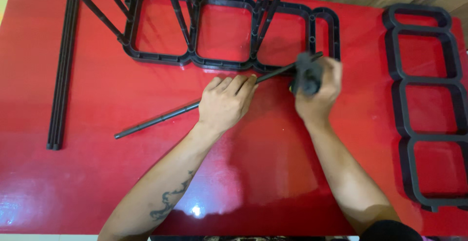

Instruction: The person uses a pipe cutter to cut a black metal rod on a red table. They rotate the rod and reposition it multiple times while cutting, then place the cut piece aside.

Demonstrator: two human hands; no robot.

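Note:
A long black rod (156,119) lies slanted across the red table (97,182). My left hand (225,100) presses down on its middle, fingers flat and together. My right hand (318,86) grips a dark, blurred object (307,73) at the rod's upper right end; I cannot tell what the object is. Just beyond both hands lies a black plastic frame (229,64) with several open cells and several black rods (183,21) standing up out of it.
A second black frame (404,109) with several cells lies along the table's right side. A bundle of black rods (61,75) lies along the left side. Wooden boards show past the table's far edge.

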